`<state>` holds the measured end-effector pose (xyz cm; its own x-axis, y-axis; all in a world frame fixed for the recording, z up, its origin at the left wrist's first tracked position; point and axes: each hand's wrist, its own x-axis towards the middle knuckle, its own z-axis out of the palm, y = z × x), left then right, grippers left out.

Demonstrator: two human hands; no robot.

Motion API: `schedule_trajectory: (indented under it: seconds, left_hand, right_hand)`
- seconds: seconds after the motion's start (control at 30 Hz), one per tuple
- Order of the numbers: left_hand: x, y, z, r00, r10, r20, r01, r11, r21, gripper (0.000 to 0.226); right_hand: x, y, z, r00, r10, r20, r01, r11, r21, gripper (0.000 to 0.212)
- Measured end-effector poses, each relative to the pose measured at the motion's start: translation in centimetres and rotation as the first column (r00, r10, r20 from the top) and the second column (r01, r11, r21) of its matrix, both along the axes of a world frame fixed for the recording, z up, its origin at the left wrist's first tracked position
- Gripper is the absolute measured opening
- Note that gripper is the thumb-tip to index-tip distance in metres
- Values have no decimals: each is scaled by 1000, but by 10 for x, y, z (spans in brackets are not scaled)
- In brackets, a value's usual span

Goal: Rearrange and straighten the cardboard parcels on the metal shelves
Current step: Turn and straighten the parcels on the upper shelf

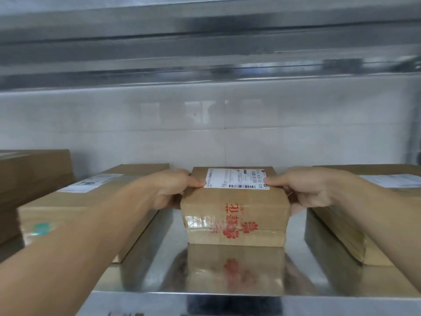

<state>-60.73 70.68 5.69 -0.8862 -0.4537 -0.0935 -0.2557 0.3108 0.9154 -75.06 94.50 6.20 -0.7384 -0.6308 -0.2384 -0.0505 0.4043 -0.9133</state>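
Small cardboard parcel (237, 215) with red print and a white label (237, 179), at lower centre of the frame, appearing to rest on the polished metal shelf (293, 265). The left hand (173, 190) and right hand (305, 190) clasp its two sides, each thumb pressed on the top edge at an end of the label and the fingers curled round the side below; the fingertips are largely hidden. Likely hazards: the shelf looks slick and mirror-like, so a push may carry the parcel too far back or leave it skewed. The thumbs bear on the label's ends and could scuff or lift them. The gaps at either side are narrow, so a sideways shift could knock the long flat box (91, 197) at lower left or the flat box (337, 238) at lower right, or pinch the fingers against them. A taller stack of boxes (34, 174) stands at the far left edge. Behind is a white tiled wall (227, 124); an upper metal shelf (205, 53), blurred, spans the top of the frame.
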Motion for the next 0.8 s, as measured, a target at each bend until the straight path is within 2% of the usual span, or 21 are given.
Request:
schedule_trajectory:
  seconds: [0.13,0.27,0.47,0.6,0.7,0.8]
  left_hand:
    - [12,0,-2,986,39,-162,-36,999,21,26]
    - [21,5,-8,967,84,-241,-60,993,105,32]
    - [26,23,-3,938,166,-304,-74,954,291,32]
    - [25,30,0,942,225,-248,-136,934,331,39]
    - [22,29,3,962,204,-184,-155,956,249,37]
    - [15,24,7,980,155,-123,-137,979,149,24]
  right_hand:
    - [12,4,0,999,-1,-32,-4,988,-156,29]
    - [23,4,-5,999,-40,-19,33,957,-288,38]
    - [39,0,-2,975,-205,84,221,894,-389,48]
    - [45,-1,-1,968,-241,71,250,900,-358,48]
    - [45,0,0,970,-240,38,240,921,-308,43]
    - [41,1,4,980,-200,-13,193,957,-216,32]
